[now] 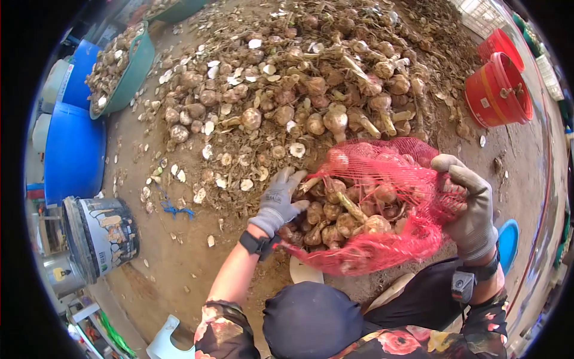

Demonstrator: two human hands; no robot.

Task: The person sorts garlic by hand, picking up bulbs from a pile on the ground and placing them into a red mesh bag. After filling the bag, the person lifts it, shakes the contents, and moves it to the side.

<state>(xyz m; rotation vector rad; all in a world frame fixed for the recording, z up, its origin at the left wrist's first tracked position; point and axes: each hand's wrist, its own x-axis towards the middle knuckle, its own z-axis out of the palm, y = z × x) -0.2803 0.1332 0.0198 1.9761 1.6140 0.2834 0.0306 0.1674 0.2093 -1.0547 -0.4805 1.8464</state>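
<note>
A red mesh bag lies in front of me with its mouth turned to the left, partly filled with garlic bulbs. My right hand, in a grey work glove, is closed around the gathered mesh at the bag's right end. At the mouth, my left hand, gloved too, has thumb and fingers apart beside the nearest bulbs. Its fingertips reach the edge of a big heap of garlic with dry stalks. Part of the bag's lower rim passes close to my left wrist.
Red buckets stand at the right. Along the left are a green tub of garlic, a blue tub and a printed bucket. A blue basin sits beyond my right wrist. Blue string and cut pieces litter the floor.
</note>
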